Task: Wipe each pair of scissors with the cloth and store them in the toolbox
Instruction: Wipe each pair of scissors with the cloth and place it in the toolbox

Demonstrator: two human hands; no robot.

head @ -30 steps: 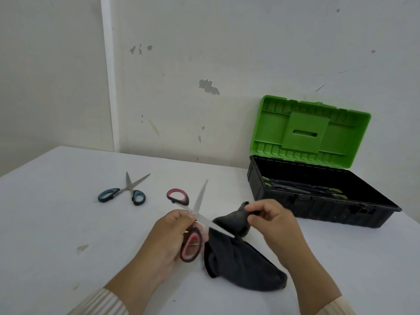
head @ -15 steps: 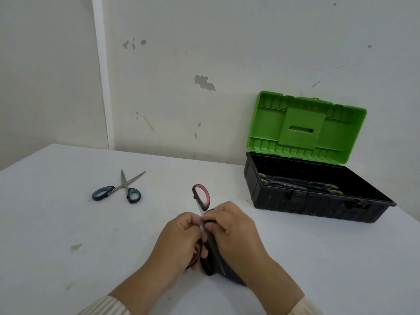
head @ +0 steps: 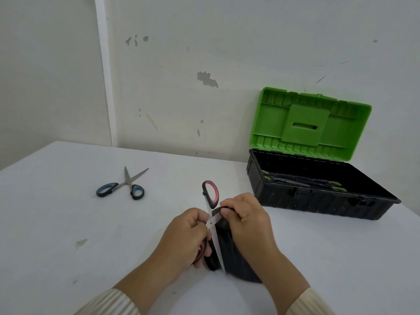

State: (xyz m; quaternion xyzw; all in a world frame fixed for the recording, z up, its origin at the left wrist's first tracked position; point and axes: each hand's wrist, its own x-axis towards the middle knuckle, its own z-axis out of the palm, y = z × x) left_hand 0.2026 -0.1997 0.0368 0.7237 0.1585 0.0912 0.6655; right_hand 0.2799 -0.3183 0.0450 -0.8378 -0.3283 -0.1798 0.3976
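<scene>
Wiping red scissors (head: 211,220), held low over the table (head: 68,212) | left hand (head: 184,235) curled round lower handle | right hand (head: 245,221) pinches dark cloth (head: 236,258) onto blade | next: draw cloth along blade, then carry to open toolbox (head: 318,205) at right | blue scissors (head: 106,189) likely await wiping

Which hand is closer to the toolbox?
Right. The right hand, pinching the cloth, sits just left of the toolbox; the left hand, gripping the red scissors, is farther left.
</scene>
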